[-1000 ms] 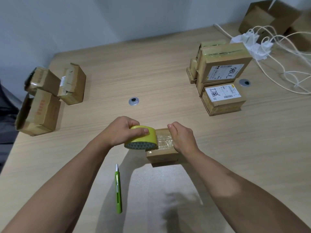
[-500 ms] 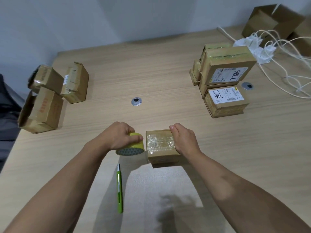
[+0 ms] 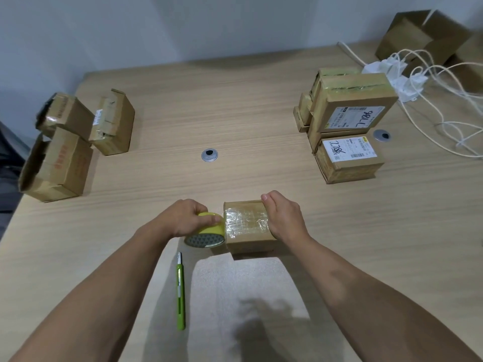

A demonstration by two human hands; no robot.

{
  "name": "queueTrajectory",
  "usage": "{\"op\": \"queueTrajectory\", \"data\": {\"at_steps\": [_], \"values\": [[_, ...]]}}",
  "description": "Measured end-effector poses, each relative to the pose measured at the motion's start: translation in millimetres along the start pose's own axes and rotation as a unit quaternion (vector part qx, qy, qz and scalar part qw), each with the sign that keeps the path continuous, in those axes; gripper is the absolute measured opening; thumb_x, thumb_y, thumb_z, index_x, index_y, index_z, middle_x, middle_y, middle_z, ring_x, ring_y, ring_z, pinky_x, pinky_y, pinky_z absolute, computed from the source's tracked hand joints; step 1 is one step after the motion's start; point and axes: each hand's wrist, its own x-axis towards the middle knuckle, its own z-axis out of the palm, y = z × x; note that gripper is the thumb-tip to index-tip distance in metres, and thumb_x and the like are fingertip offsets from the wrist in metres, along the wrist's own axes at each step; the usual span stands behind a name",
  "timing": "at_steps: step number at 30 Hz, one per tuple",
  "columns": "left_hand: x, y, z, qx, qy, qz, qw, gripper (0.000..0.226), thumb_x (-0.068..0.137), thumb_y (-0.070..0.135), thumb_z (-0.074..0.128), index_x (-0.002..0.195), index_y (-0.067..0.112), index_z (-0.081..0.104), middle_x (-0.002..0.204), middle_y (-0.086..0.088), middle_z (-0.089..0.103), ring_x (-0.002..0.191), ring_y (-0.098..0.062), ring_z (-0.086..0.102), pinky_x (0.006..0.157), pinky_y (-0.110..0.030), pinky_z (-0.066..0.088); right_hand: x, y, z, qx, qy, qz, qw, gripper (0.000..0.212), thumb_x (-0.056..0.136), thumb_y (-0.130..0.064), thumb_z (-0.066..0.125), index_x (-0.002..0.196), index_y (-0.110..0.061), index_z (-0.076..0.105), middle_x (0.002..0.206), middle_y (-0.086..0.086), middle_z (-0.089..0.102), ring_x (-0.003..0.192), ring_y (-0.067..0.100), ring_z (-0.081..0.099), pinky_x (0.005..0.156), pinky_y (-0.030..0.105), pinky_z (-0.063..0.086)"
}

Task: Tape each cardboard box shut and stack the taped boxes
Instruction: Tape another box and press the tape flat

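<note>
Item: small box [image 3: 248,232], mid-worktop [image 3: 261,113]. My left grip [image 3: 187,218] curls round the tape roll [image 3: 206,235], touching the box's left side (tape spans rightward); my right grip [image 3: 283,220] clasps its right side

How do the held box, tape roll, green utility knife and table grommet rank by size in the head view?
1. held box
2. tape roll and green utility knife: unsure, knife longer but thinner
3. table grommet
</note>
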Motion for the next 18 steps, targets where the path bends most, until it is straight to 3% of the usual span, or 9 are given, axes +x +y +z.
{"op": "queueTrajectory", "data": {"at_steps": [5,10,14,18], "values": [[3.4,3.5,6.0,-0.049,-0.019,0.005,0.999,0.038,0.090,0.045,0.069,0.068,0.014,0.065,0.063,0.002,0.059,0.063,-0.015,0.056,0.061,-0.029,0.039,-2.7,-1.6,-1.2,0.049,0.009,-0.002,0.999,0.034,0.108,-0.032,0.043,0.081,-0.012,0.052,0.063,-0.002,0.047,0.057,0.011,0.039,0.051,0.018,0.033],[-2.1,1.8,6.5,-0.096,0.003,0.007,0.995,0.036,0.086,0.041,0.074,0.076,0.007,0.069,0.066,-0.001,0.063,0.064,-0.017,0.058,0.062,-0.029,0.042,-3.8,-3.4,4.8,0.088,0.022,0.000,0.996,0.036,0.107,-0.030,0.045,0.074,-0.017,0.051,0.064,-0.003,0.046,0.059,0.011,0.039,0.052,0.018,0.032],[-20.0,-4.5,-2.6,-0.152,0.046,0.024,0.987,0.036,0.069,0.056,0.059,0.073,0.022,0.072,0.069,0.005,0.066,0.071,-0.016,0.060,0.067,-0.031,0.042,-3.6,-4.4,16.2,0.112,0.009,0.003,0.994,0.034,0.107,-0.030,0.043,0.084,-0.011,0.060,0.070,0.001,0.053,0.066,0.012,0.046,0.057,0.016,0.035],[-35.2,-18.0,-6.0,-0.235,0.093,0.050,0.966,0.019,0.074,0.040,0.055,0.078,0.028,0.070,0.079,0.007,0.068,0.078,-0.014,0.060,0.073,-0.035,0.045,-3.4,-4.7,25.0,0.135,0.002,0.012,0.991,0.034,0.107,-0.031,0.042,0.090,-0.011,0.064,0.080,0.010,0.063,0.073,0.015,0.053,0.062,0.019,0.038]]}}
